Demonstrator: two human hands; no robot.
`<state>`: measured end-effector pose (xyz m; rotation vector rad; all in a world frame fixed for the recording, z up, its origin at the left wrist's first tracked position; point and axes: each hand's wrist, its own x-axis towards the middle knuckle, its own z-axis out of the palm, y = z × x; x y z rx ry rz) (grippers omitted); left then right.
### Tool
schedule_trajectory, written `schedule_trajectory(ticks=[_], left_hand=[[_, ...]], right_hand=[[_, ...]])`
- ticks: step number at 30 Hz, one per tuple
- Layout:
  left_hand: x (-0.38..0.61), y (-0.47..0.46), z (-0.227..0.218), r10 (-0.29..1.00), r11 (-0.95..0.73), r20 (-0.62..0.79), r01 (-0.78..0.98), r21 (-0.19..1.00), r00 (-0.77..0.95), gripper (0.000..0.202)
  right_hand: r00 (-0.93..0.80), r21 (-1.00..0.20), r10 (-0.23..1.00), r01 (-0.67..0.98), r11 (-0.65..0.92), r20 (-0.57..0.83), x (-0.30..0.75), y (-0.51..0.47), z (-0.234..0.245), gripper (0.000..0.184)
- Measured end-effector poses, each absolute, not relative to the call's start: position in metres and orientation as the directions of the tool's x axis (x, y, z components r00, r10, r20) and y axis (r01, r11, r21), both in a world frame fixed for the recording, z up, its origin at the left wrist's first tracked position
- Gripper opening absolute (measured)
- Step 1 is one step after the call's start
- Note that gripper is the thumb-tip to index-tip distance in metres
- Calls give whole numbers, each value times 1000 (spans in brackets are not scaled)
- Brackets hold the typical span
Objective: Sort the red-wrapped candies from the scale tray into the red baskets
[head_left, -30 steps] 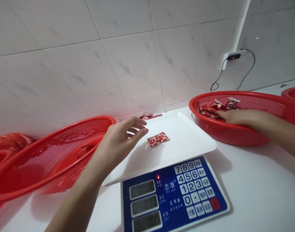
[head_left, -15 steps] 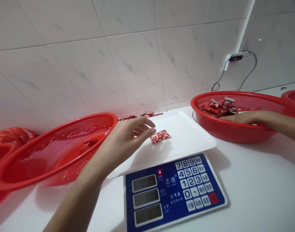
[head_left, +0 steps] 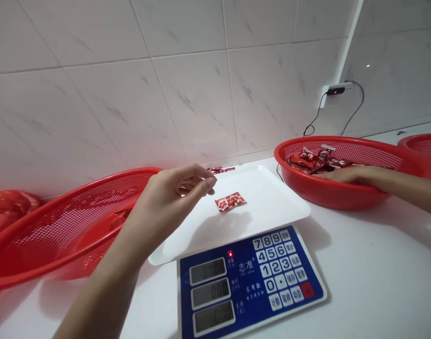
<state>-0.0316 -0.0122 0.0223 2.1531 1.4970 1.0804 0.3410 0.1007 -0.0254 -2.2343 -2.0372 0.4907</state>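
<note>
Left of the white scale tray (head_left: 265, 197), a red mesh basket (head_left: 60, 240) leans tilted. The left hand (head_left: 175, 190) is open, fingers loosely curled, empty, above the tray's left part. A red floral packet (head_left: 230, 202) lies on the tray. Below the tray, a blue panel (head_left: 251, 282) reads "志准 Zhi zhun". Right of the tray, the right hand (head_left: 349, 175) lies open, fingers extended, against red-wrapped packets (head_left: 310, 162) inside another red basket (head_left: 328, 197).

The person's bare left hand (head_left: 175, 185) is raised palm-down with its fingers loosely curled, its forearm rising from the lower left, while the bare right hand (head_left: 349, 175) stretches in from the right, flat and low, fingers extended.
</note>
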Motion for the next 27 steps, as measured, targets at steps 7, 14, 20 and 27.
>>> schedule_trajectory(ticks=[7,14,20,27], left_hand=[[-32,-10,19,912,-393,362,663,637,193,22],[-35,-9,21,901,-414,390,650,638,190,24],[-24,-12,19,891,-447,409,547,708,198,33],[-25,-3,11,891,-451,383,581,677,244,28]], right_hand=[[-103,-338,962,941,12,-253,320,77,-24,34],[21,-302,1000,953,-23,-10,304,55,4,12],[-184,-930,966,289,228,180,241,22,38,27],[-566,-958,823,-265,-114,58,161,45,5,20]])
